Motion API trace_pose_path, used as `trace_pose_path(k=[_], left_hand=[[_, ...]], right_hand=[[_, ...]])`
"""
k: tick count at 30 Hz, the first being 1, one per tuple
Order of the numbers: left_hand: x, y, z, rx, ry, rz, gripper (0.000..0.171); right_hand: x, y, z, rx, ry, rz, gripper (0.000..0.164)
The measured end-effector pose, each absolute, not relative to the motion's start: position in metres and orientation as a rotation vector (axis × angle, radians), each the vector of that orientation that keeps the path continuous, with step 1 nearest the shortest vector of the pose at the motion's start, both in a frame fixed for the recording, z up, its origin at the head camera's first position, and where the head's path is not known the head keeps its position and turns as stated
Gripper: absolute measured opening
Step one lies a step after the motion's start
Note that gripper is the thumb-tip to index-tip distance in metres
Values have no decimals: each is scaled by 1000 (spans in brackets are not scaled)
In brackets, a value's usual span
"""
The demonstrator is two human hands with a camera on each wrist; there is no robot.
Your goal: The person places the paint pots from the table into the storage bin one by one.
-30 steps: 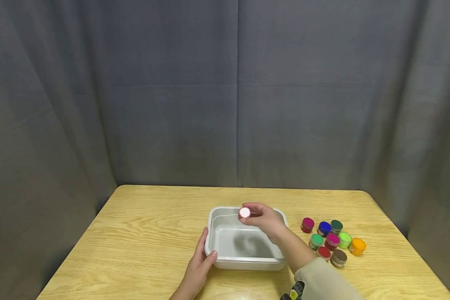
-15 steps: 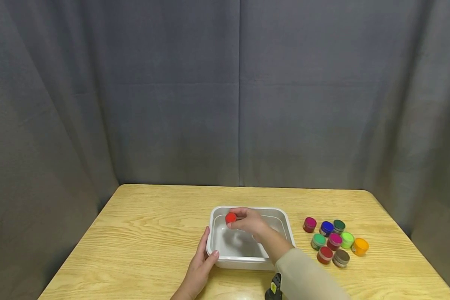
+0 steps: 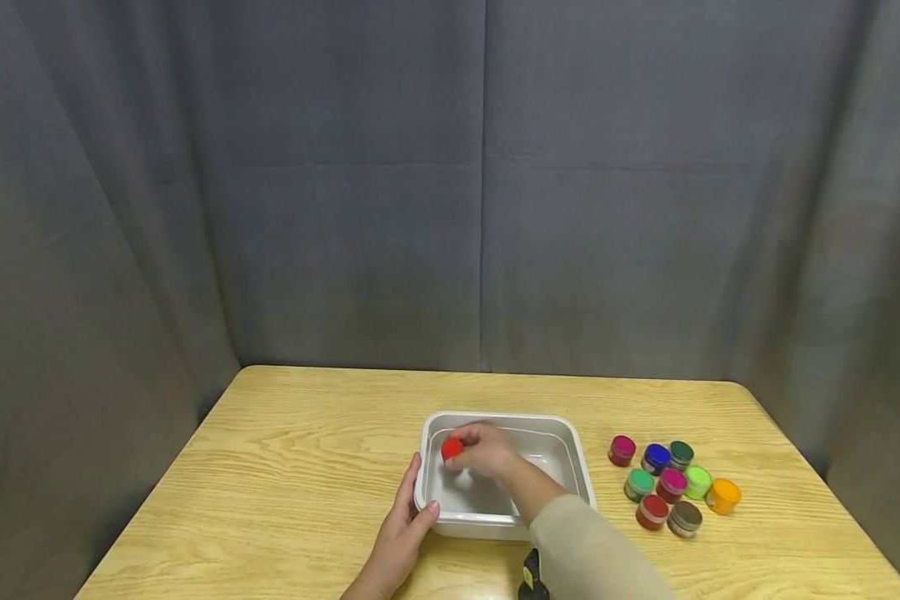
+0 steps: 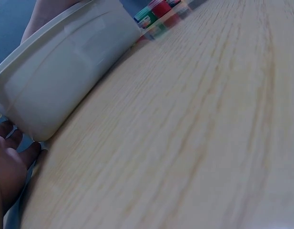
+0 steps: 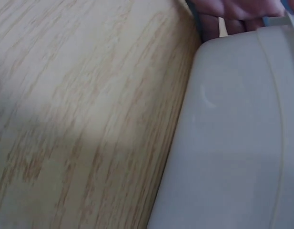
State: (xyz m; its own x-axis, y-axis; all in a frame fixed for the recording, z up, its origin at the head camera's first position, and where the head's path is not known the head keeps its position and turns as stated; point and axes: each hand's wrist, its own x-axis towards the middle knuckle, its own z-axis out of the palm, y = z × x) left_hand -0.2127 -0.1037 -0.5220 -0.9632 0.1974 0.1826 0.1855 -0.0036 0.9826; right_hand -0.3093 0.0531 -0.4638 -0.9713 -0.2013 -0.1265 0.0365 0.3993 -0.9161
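Note:
A white rectangular plastic tub stands on the wooden table. At its front left corner my left hand holds it, with the thumb at the near rim and the fingers along the left side. In the left wrist view, fingers of that hand lie by the tub's rounded corner. My right hand reaches down into the tub's left part and pinches a small red paint jar. Whether the jar touches the tub's floor I cannot tell. The right wrist view shows the tub's outer wall, not the red jar.
Several small paint jars stand close together to the right of the tub, among them a magenta jar, a brown jar and an orange jar. A grey curtain hangs behind the table.
My right hand has carried the red jar left and down into the tub. The jar has turned from a white face to its red side toward the head camera. My left hand stays at the tub's corner.

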Motion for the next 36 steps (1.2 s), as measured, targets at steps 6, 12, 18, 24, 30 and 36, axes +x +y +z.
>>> trace_pose_path(k=[6,12,18,24,30,36], left_hand=[[-213,-104,-521,428,2225,2156,68],[-213,-104,-521,428,2222,2157,68],[-213,-104,-521,428,2214,2155,68],[-213,-104,-521,413,2214,2159,68],[-213,-104,-521,404,2210,2169,69],[-213,-104,-519,400,2226,2149,68]], right_hand=[[-310,48,-466,-108,2488,-1525,43],[-314,47,-470,-107,2522,-1458,42],[-313,47,-468,-128,2501,-1487,43],[-311,50,-466,-135,2463,-1539,46],[-308,57,-462,-109,2399,-1586,47],[-303,70,-454,-137,2379,-1652,45]])
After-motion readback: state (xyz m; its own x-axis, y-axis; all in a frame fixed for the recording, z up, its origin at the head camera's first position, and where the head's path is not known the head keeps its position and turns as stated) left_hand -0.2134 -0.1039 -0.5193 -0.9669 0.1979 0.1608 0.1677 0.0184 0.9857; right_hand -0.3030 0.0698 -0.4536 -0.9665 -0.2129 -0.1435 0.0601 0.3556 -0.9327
